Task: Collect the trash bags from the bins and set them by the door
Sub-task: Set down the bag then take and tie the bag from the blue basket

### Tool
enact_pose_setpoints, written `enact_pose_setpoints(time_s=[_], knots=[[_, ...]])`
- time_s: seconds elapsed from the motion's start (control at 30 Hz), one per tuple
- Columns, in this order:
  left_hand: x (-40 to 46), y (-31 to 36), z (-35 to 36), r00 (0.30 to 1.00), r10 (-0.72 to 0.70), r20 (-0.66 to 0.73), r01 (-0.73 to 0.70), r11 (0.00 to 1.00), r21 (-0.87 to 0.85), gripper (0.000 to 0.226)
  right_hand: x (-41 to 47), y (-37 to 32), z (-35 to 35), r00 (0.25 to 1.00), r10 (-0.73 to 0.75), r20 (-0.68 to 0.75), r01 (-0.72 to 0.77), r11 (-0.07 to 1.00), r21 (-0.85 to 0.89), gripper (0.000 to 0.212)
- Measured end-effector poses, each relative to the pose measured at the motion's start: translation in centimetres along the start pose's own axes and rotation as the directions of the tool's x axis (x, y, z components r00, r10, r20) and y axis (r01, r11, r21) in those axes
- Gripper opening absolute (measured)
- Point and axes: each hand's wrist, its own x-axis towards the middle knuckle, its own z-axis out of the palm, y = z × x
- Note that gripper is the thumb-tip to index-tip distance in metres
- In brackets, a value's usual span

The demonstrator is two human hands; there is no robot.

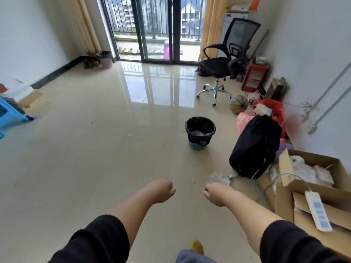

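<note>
Left hand [161, 190] curled into loose fist, empty; right hand [216, 193] clutching crumpled paper scrap [218, 179].

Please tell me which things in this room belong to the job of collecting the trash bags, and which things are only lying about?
For the job:
- teal bin with black trash bag, mid-floor
- pink bin with dark liner, far left corner by the glass door
- left hand, right hand

Only lying about:
- office chair
- basketball
- black backpack
- cardboard boxes
- blue stool
</note>
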Motion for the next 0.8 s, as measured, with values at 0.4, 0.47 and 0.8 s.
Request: enact_pose_setpoints(time_s=[0.4,0.47,0.8], knots=[[22.0,-2.9,-13.9,0.998,0.064,0.030,-0.065,0.997,0.035,0.043,18.4,4.9,-14.3,0.997,0.037,0.062,-0.039,0.999,0.029,0.041],[26.0,-4.5,-16.3,0.995,0.085,0.052,-0.087,0.995,0.039,0.043,22.3,5.0,-16.3,0.996,0.066,0.061,-0.070,0.996,0.061,0.041],[44.7,-10.6,-29.0,0.967,0.162,0.198,-0.180,0.980,0.081,0.044,37.8,3.8,-25.8,0.970,0.233,0.064,-0.237,0.859,0.455,0.027]])
